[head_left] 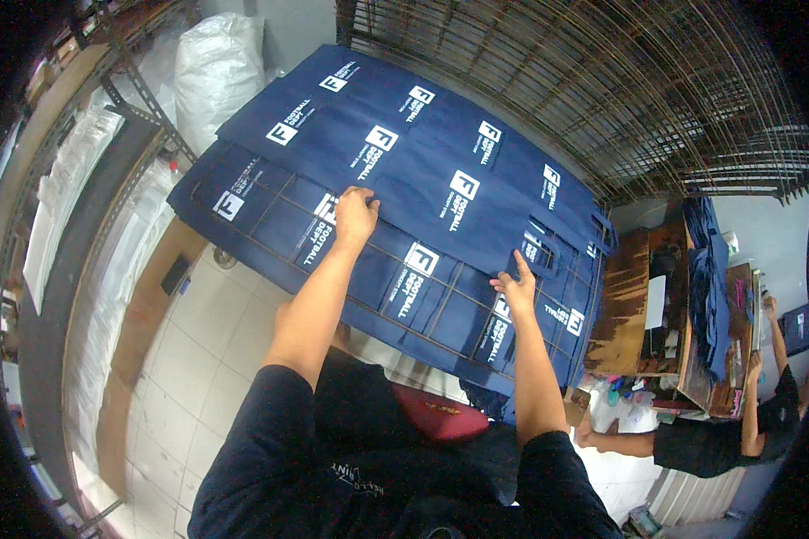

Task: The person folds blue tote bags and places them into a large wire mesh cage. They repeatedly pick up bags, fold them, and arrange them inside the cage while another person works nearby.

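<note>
Navy blue fabric bags (413, 193) with white prints lie overlapping in rows across a slanted surface before me. Thin wire grid lines cross the nearer pieces. Where the upper row's lower edge runs, my left hand (357, 217) has its fingers curled and pinched on the navy bag. Farther right along that edge, my right hand (517, 289) rests against the fabric with its index finger stretched out and its other fingers apart. Close above it, a cut-out handle slot shows in one bag. The undersides of the pieces are hidden.
Stacked wire racks (548, 72) rise behind the bags. On the left stand shelves (108, 242) with plastic-wrapped stock, and a white plastic sack (218, 76). To the right are a wooden cabinet (634, 310), hanging navy fabric (708, 278) and another person (719, 440) at work.
</note>
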Motion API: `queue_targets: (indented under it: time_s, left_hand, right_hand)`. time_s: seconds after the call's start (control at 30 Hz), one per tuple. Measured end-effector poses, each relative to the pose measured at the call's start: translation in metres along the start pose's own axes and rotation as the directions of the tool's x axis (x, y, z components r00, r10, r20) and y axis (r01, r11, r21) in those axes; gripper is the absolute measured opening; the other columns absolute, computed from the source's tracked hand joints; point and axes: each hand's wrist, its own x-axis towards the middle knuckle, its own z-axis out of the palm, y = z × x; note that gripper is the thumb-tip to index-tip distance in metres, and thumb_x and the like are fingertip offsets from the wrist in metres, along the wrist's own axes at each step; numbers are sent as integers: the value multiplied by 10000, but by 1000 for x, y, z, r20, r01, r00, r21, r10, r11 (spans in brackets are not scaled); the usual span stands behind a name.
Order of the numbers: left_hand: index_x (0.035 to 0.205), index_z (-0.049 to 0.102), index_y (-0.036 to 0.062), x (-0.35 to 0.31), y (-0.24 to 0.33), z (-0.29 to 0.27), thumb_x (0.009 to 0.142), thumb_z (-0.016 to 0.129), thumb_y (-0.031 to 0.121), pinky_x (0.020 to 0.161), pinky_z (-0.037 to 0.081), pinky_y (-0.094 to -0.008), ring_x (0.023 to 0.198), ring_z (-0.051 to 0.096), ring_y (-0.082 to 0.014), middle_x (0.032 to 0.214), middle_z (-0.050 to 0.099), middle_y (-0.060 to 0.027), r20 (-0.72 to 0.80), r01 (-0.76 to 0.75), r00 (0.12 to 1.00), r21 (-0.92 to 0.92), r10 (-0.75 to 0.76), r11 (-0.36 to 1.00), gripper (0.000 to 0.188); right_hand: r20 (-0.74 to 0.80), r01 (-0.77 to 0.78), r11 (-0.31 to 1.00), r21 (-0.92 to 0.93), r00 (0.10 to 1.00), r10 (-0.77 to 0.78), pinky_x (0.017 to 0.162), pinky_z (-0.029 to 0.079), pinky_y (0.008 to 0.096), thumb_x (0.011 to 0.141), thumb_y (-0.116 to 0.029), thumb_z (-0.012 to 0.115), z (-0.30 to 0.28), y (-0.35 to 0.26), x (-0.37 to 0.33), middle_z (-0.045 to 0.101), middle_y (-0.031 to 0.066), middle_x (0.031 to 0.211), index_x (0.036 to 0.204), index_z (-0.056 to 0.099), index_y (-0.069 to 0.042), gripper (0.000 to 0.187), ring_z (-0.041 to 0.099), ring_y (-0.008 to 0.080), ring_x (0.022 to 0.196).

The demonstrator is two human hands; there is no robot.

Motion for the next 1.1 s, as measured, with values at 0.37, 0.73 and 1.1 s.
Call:
queue_targets:
  time_s: [0.37,0.73,1.1]
  left_hand:
    - [886,689,-1,3,-8,0,708,726,127,819,485,-392,899,621,-331,942,648,-175,-10,-1,1000,15,1,1000,222]
    - [862,690,7,6,-21,5,694,747,162,749,499,-385,801,635,-315,895,648,-176,-35,-103,994,114,107,988,235]
    - [899,682,-5,5,-8,-1,708,734,123,770,496,-390,837,626,-332,930,634,-176,-16,-129,991,138,132,982,235]
  right_hand:
    - [-24,87,995,-38,996,-88,528,483,243,789,15,590,8,-5,-9,642,146,890,1390,362,-67,648,645,153,623]
    - [-59,107,992,-60,992,-110,505,471,237,778,-17,621,9,-2,-10,629,162,961,1356,401,-25,619,634,136,590]
    - [-138,168,981,-95,974,-180,562,506,260,771,-18,649,11,13,-4,480,158,1114,1311,455,-23,574,625,165,609]
